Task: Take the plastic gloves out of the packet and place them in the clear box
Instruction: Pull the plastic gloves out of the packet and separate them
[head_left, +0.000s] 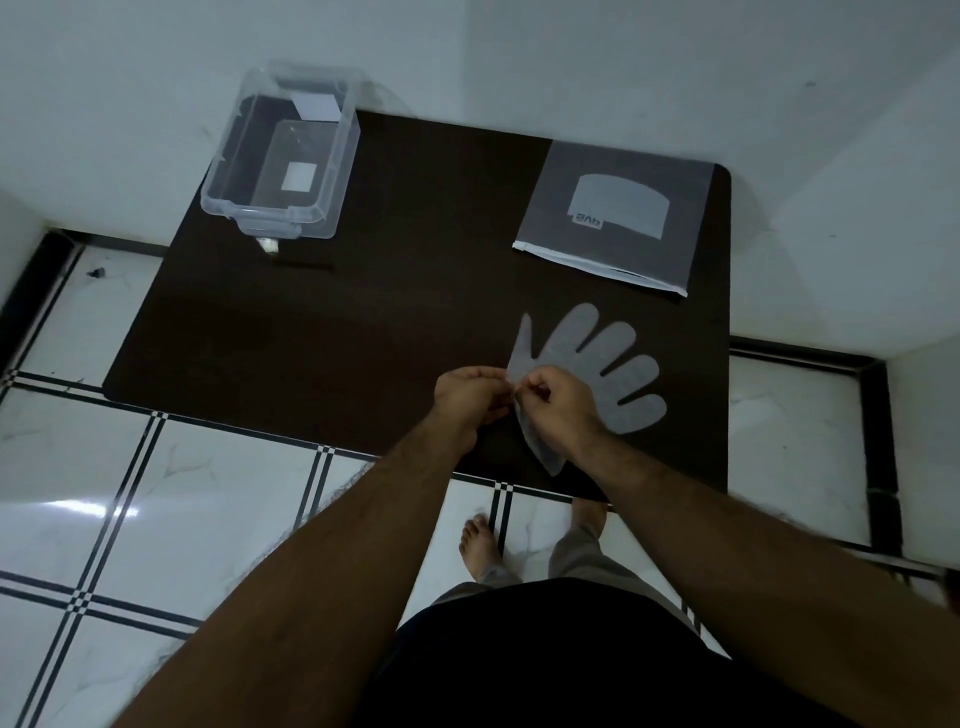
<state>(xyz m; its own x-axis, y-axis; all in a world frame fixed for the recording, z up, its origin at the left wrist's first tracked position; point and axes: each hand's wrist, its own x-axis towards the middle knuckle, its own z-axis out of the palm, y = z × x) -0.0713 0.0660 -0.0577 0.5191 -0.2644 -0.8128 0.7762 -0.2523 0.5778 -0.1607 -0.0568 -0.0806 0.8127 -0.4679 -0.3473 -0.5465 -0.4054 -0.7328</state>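
Note:
A thin translucent plastic glove (597, 364) lies spread near the front right of the dark table (311, 332), its fingers pointing right and away from me. My left hand (470, 400) and my right hand (558, 410) both pinch its cuff edge, fingertips close together. The flat grey packet (618, 218) rests at the back right with its open white edge facing me. At the back left stands the clear box (283, 156), lid off, with a folded clear piece bearing a white label inside.
The table stands against white walls at the back. White floor tiles with black lines surround it. My bare feet (483, 545) are just below the table's front edge.

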